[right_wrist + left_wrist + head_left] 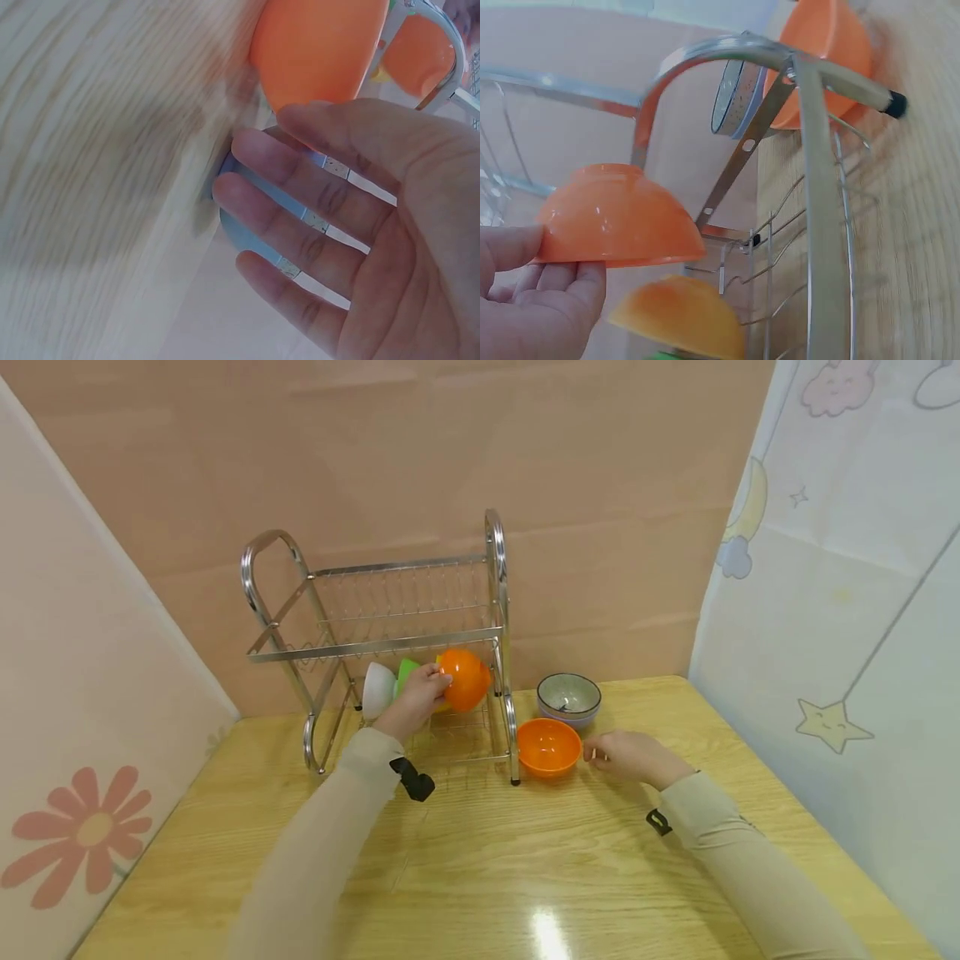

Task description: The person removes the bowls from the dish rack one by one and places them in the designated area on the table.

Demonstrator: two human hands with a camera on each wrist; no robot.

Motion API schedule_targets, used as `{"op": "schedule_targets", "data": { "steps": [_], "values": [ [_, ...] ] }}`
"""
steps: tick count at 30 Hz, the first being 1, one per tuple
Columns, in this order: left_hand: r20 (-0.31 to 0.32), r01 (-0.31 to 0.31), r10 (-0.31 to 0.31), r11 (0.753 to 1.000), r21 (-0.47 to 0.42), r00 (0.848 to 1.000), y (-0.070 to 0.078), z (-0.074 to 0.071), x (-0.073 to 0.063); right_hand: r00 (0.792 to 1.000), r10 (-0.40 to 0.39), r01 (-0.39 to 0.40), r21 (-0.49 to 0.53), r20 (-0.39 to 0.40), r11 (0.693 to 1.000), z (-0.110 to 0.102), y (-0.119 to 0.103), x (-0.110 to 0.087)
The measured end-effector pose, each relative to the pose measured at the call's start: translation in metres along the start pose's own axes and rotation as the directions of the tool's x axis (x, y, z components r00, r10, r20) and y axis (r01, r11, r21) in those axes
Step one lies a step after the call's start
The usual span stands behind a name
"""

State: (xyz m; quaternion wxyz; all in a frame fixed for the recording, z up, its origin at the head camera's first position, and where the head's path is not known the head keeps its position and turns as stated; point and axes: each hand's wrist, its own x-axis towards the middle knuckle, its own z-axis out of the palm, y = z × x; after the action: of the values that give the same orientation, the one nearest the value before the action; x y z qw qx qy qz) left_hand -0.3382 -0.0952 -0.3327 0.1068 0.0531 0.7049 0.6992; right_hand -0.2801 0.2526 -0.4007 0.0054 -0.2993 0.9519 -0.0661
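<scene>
My left hand (pixel 417 697) pinches the rim of an orange bowl (pixel 467 680) inside the lower tier of a metal dish rack (pixel 375 646). In the left wrist view that bowl (pixel 619 217) is between thumb and fingers, just above a yellow bowl (pixel 682 315). Left of it in the rack stand a green bowl (pixel 406 672) and a white bowl (pixel 378 690). My right hand (pixel 628 757) is beside a second orange bowl (pixel 550 748) on the table, its fingers extended and loosely bent in the right wrist view, holding nothing.
A patterned grey bowl (pixel 568 695) stands on the table behind the second orange bowl, stacked with a purple-edged one. The rack's right leg (pixel 513 743) is close to the orange bowl. Printed cloth walls border the wooden table (pixel 480 860).
</scene>
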Motion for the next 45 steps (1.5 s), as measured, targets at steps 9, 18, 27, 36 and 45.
{"op": "schedule_targets", "data": {
  "steps": [9, 18, 27, 36, 45],
  "values": [
    [0.147, -0.183, 0.134, 0.896, 0.404, 0.980, 0.009, -0.016, -0.068, 1.000, -0.004, 0.003, -0.018, -0.031, 1.000, -0.002, -0.001, -0.006],
    [0.307, -0.501, 0.410, 0.545, 0.673, 0.859, -0.008, -0.002, -0.129, 0.999, 0.003, -0.003, -0.020, -0.032, 1.000, -0.004, 0.003, -0.013],
    [0.711, -0.685, 0.603, -0.346, 0.641, 0.361, -0.033, 0.017, -0.146, 1.000, 0.010, -0.011, -0.008, -0.019, 1.000, -0.006, 0.002, -0.014],
    [0.836, -0.637, 0.519, -0.587, 0.499, 0.177, -0.037, 0.027, -0.140, 1.000, 0.004, -0.005, -0.010, -0.030, 1.000, -0.006, -0.001, -0.012],
    [0.867, -0.687, 0.446, -0.560, 0.464, 0.222, -0.052, 0.027, -0.135, 1.000, 0.013, -0.013, -0.003, 0.001, 1.000, -0.005, -0.005, -0.009]
  ]
}}
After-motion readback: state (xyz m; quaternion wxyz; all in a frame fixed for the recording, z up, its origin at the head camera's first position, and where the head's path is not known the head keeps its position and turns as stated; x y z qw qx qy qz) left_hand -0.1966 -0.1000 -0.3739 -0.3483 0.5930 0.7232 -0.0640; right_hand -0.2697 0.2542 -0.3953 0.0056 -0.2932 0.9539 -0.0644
